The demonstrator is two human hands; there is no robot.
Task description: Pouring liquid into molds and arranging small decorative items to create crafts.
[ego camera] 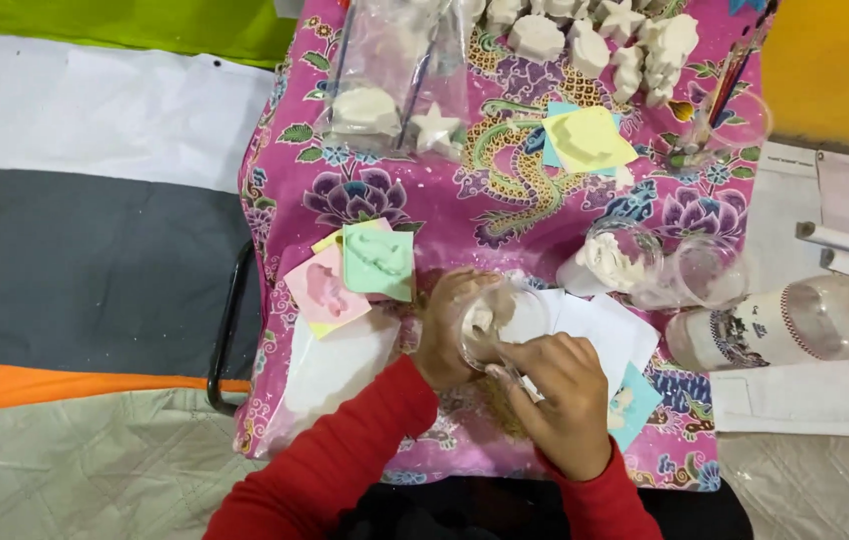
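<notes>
The left hand (442,330) wraps around a clear plastic cup (500,322) holding white paste. The right hand (563,398) pinches a small stirrer (517,380) at the cup's rim, above the pink floral worktop (445,200).

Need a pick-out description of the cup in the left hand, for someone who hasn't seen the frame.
Start at the pink floral cloth covering the small table. At its near edge, two red-sleeved arms meet; the left hand wraps a clear plastic cup while the right hand works at its rim. Unlike the two clear cups lying to its right, this one is held and has whitish paste inside.
</notes>
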